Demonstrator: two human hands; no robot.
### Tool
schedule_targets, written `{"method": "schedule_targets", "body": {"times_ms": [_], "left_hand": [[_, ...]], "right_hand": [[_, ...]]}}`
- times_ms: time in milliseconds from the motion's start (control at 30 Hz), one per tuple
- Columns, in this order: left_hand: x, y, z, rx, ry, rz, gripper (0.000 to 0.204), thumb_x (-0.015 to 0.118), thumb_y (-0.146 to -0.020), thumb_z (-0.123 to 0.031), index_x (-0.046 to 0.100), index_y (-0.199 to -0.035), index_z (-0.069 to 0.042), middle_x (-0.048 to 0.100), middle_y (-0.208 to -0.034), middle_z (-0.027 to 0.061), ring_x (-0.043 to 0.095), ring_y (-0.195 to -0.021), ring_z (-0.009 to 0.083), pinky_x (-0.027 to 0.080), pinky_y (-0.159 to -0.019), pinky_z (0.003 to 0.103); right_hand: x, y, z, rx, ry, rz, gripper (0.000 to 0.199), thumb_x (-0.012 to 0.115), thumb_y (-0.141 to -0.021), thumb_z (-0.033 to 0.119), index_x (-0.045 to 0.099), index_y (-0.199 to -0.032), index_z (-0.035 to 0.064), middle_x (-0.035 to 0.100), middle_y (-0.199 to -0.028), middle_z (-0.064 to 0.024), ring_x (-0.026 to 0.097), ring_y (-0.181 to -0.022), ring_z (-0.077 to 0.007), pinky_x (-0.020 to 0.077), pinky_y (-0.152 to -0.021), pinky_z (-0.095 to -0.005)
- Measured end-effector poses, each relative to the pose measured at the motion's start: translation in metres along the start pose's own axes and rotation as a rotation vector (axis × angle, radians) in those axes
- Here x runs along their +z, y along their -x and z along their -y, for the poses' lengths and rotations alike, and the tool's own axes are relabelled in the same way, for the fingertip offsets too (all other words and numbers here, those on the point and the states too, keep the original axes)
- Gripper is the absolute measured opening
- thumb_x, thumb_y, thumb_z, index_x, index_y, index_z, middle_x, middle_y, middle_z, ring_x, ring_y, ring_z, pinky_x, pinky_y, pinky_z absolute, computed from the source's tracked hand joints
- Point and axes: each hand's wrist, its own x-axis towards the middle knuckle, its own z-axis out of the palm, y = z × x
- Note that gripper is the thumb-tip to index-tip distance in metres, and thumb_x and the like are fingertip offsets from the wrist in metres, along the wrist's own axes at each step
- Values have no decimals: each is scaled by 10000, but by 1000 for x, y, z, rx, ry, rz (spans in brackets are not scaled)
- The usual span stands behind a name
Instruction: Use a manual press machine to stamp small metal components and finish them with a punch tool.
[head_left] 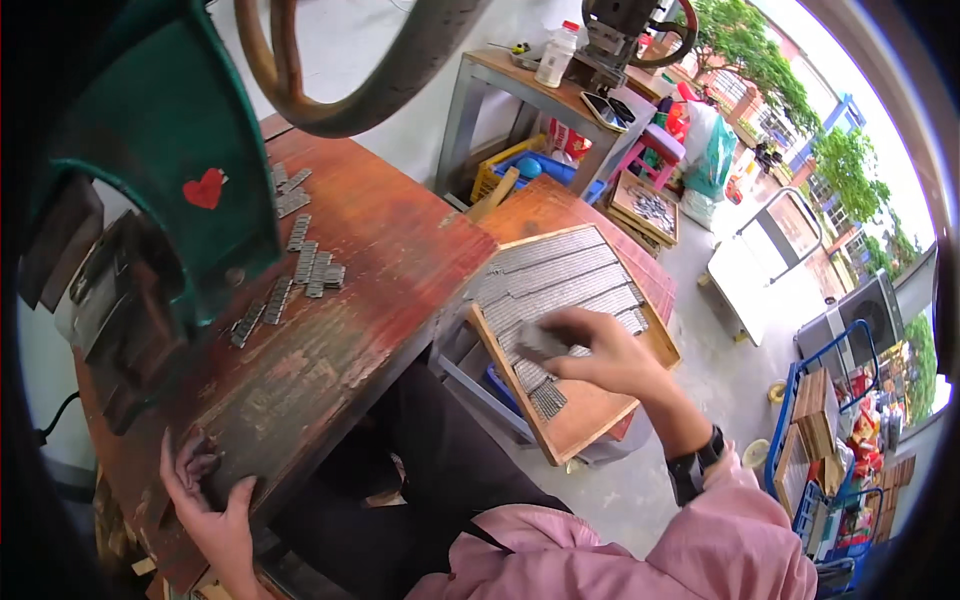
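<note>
My right hand (612, 352) is above a wooden tray (590, 418), its fingers closed round a small grey metal piece (540, 342) that is partly blurred. Rows of small ribbed grey metal pieces (560, 265) cover most of the tray, and a short loose group (547, 400) lies nearer me. At the front edge of the worn wooden table (370, 215), my left hand (215, 515) rests with thumb and fingers apart and nothing visible in it. More ribbed metal pieces (308, 265) are scattered on the tabletop, beside a green machine frame (215, 120) with a red heart on it.
A curved metal handwheel (340, 115) hangs above the table. Behind stands a bench with a white bottle (557, 55) and another machine (612, 45). A grey bin (480, 385) is under the tray. To the right are a white flat trolley (765, 275) and a loaded blue cart (780, 440).
</note>
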Motion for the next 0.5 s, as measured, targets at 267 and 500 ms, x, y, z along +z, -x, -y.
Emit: {"method": "schedule_targets", "body": {"times_ms": [267, 500], "left_hand": [[-7, 1, 22, 11, -50, 40, 675, 635, -796, 11, 346, -1405, -45, 501, -1266, 140, 491, -1123, 229, 363, -988, 324], [-5, -5, 22, 2, -38, 19, 511, 584, -882, -26, 398, -1358, -20, 526, -1233, 131, 506, -1113, 230, 378, -973, 324]], "right_hand": [[4, 76, -163, 515, 178, -353, 508, 707, -643, 248, 646, -1059, -36, 677, -933, -193, 664, -865, -259, 510, -801, -342], [5, 88, -214, 514, 169, -439, 508, 700, -649, 247, 644, -1059, -47, 676, -963, -218, 664, -902, -313, 510, -830, -369]]}}
